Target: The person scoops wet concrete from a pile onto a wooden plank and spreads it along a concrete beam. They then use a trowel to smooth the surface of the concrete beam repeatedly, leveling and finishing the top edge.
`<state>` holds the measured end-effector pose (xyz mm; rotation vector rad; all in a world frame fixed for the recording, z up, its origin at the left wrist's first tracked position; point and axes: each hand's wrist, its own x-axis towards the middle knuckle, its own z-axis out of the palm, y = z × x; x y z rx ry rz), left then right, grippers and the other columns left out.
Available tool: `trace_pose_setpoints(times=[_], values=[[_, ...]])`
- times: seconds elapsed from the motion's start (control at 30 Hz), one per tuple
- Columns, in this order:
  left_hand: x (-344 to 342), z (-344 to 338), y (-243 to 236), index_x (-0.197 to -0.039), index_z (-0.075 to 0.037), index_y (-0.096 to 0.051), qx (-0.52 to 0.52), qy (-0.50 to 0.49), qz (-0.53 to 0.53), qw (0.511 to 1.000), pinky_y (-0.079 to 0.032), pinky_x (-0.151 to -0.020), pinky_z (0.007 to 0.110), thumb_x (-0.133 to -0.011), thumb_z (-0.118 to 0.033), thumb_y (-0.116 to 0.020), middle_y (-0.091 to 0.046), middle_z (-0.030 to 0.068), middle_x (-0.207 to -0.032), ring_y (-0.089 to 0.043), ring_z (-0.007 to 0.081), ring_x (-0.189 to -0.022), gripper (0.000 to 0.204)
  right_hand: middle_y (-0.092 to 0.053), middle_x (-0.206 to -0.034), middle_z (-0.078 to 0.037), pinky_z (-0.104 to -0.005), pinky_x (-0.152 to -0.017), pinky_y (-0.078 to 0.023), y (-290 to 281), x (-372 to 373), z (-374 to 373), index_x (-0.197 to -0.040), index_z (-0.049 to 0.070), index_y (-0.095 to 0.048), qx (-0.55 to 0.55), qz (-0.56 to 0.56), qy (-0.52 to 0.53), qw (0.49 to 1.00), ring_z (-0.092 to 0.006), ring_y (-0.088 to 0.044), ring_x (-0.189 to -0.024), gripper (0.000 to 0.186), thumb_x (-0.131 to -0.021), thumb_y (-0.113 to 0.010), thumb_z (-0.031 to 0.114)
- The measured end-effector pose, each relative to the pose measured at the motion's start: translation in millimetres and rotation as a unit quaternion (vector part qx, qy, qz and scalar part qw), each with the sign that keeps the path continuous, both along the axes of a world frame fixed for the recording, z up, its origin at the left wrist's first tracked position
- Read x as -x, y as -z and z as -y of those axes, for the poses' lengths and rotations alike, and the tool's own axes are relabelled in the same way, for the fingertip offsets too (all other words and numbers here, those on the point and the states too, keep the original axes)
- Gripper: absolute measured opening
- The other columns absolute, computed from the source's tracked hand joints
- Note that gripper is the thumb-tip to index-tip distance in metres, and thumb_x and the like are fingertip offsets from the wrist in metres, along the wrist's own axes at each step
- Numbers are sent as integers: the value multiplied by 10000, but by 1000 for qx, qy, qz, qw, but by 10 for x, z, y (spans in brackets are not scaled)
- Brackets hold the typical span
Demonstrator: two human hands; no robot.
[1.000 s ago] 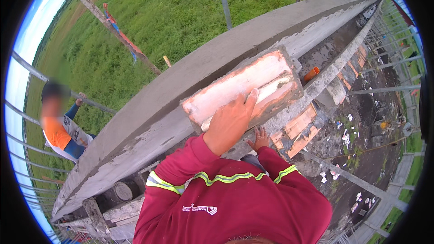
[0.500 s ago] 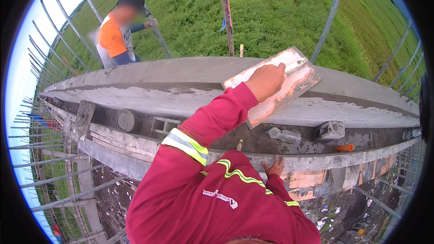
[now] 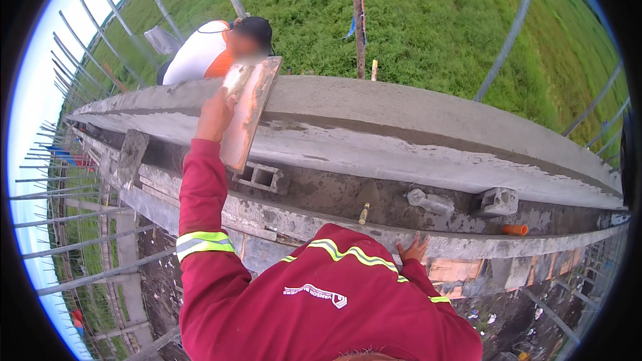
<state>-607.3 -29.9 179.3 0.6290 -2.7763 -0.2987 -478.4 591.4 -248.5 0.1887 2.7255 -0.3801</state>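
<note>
My left hand is closed around the handle of a mortar-smeared plastering float. The float is tilted against the top and inner face of a grey plastered wall, to the left of my body. Low on the right, my right hand rests with fingers spread on the near concrete ledge, holding nothing. A pointed trowel lies in the channel between wall and ledge, its handle towards me.
The channel also holds a hollow concrete block, a plastic bottle, another block and an orange pipe end. Beyond the wall, a person bends close to the float. Metal poles rise along the far side.
My left hand has carried the float leftwards along the wall and turned it more upright. The other person has bent down towards the wall. My right hand stays on the ledge.
</note>
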Motion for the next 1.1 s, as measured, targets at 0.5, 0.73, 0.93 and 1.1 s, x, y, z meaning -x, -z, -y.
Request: trace_pose_setpoints(times=[0.5,0.73,0.93,1.1], values=[[850,-1924,112,-1192,69,-548,-97,200,-13,975,-475,-753,589,-998,-222,-554,-641,361,-911,-629,536,-868,350,-111,-1646,-277,-517,-1227,-208,-204,20,84,-1610,155,-239,-8,32,29,999,-427,-141,-1529,1070,-784,-727,629],[1240,-3597,-126,-1093,92,-558,-178,468,-12,866,-485,-766,565,-984,-212,-583,-644,328,-844,-625,524,-821,324,-138,-1641,-267,-531,-1210,-242,-121,-6,58,-1610,155,-227,32,-15,33,999,-433,-176,-1519,1080,-777,-753,597],[1413,-3007,-677,-1073,40,-601,-169,495,29,852,-501,-665,467,-997,-352,-597,-636,221,-761,-647,388,-700,399,-149,-1650,-240,-567,-1208,-220,-112,-7,-1,-1615,152,-202,36,6,45,998,-415,-207,-1516,1120,-761,-770,601],[1797,-1488,-1122,-1002,-42,-660,-240,403,209,858,-434,-543,250,-994,-504,-598,-534,-42,-698,-541,44,-612,466,-163,-1648,-241,-559,-1209,-224,-115,10,-15,-1619,162,-195,32,11,46,998,-402,-219,-1515,1132,-753,-780,597]])
